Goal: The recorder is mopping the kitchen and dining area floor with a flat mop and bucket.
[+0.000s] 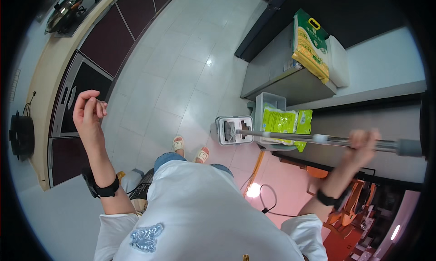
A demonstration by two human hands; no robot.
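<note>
My right hand (362, 145), blurred, is closed around the metal pole (296, 136) of a flat mop. The pole runs from a grey end piece (408, 147) at the right down to the mop head (230, 131), which sits in a slot of a white and grey mop bucket (235, 143) on the floor. My left hand (89, 107) is raised at the left with its fingers loosely bent and nothing seen in it. It appears in front of a built-in appliance (85, 90); how far apart they are is hard to judge.
Beside the bucket stands a clear plastic bin (272, 99) with green packages (281, 119). A green and yellow sack (311, 46) lies on a grey cabinet (289, 84). A cable (276, 199) trails over the floor at the right. The counter (47, 70) carries a lidded wok (64, 12).
</note>
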